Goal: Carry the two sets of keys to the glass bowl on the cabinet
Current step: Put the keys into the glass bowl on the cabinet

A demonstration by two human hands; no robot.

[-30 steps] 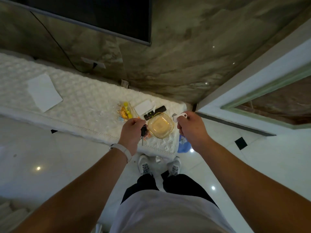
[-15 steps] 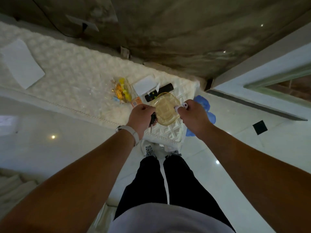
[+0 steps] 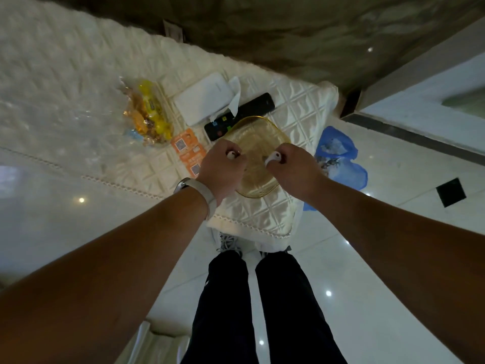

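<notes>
An amber glass bowl (image 3: pixel 256 132) stands near the right end of the cabinet, on its white quilted cover (image 3: pixel 78 82). Both my fists hover over the bowl. My left hand (image 3: pixel 223 169) is closed over the bowl's left side, with a small pale piece of its key set (image 3: pixel 231 154) showing at the knuckles. My right hand (image 3: pixel 291 169) is closed over the right side, and a white fob of the other key set (image 3: pixel 273 157) pokes out of it. The keys themselves are hidden inside both fists.
A black remote (image 3: pixel 240 115), a white tissue pack (image 3: pixel 203 98), orange QR cards (image 3: pixel 187 147) and a bag of yellow sweets (image 3: pixel 147 114) lie left of and behind the bowl. A blue plastic bag (image 3: pixel 338 158) sits on the floor off the cabinet's right end.
I have stepped closer and both hands moved inward, from beside the bowl to above it. The dark keys hanging under my left hand no longer show.
</notes>
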